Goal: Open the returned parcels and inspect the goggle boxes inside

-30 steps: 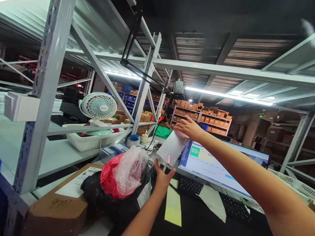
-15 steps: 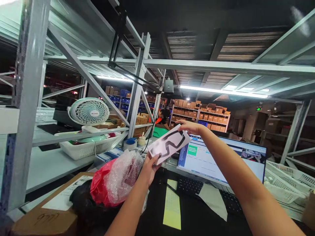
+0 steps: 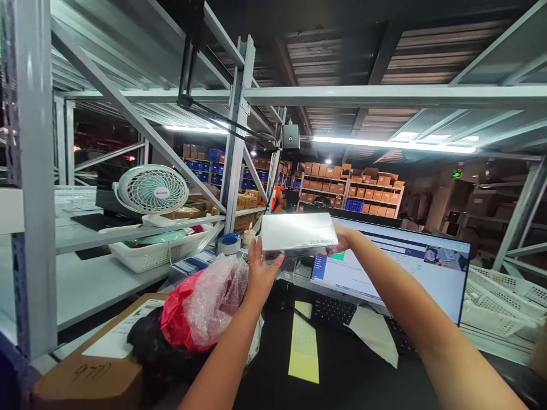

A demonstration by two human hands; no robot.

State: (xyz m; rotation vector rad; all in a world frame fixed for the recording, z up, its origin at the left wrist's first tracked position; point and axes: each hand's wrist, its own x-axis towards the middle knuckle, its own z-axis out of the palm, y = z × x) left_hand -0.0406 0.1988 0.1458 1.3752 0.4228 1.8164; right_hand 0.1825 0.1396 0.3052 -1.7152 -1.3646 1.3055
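Between both hands is a flat white box [image 3: 298, 230] with grey lettering along its near edge, its broad face catching the light. My left hand [image 3: 262, 270] grips its left end, thumb along the near side. At the right end my right hand [image 3: 341, 238] holds the corner, its fingers partly hidden behind the box. The box is held up in front of the monitor's [image 3: 397, 273] left edge, above the black desk. Below and left of it lies clear bubble wrap [image 3: 216, 302] with a red plastic bag [image 3: 177, 316] against it.
A keyboard [image 3: 331, 312], a yellow sheet [image 3: 304, 347] and a pale paper [image 3: 374, 336] lie on the desk. A cardboard box [image 3: 92, 376] stands front left. A fan [image 3: 151, 189] and a white basket [image 3: 145, 256] sit on the left shelf. White baskets [image 3: 498, 307] stand at right.
The white box has been turned: its face with the black outline no longer shows, and a lettered face does. My right hand has moved lower, to the box's right end.
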